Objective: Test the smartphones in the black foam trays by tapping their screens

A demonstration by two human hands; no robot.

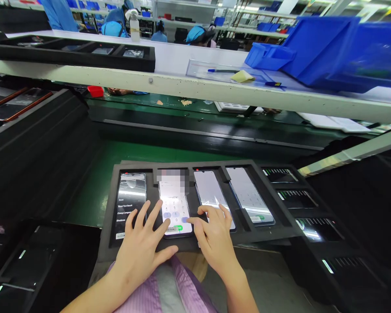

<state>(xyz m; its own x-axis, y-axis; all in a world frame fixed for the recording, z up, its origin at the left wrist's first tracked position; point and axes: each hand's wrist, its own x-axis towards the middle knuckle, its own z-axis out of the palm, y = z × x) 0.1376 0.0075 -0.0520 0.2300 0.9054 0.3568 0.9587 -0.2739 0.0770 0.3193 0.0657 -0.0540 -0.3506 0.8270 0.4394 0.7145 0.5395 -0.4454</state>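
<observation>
Several smartphones lie face up in the slots of a black foam tray in front of me. The second smartphone from the left shows a lit dial pad. My left hand spreads its fingers over the lower left of that phone and the edge of the leftmost smartphone, which shows a dark menu. My right hand points its index finger at the dial pad's lower right, its other fingers over the third smartphone. On the right, the fourth smartphone has a pale dial pad. Neither hand holds anything.
Another black tray with phones stands at the right, and more phones lie at the left. A white shelf crosses above, with a black tray and blue bins. People in blue are in the background.
</observation>
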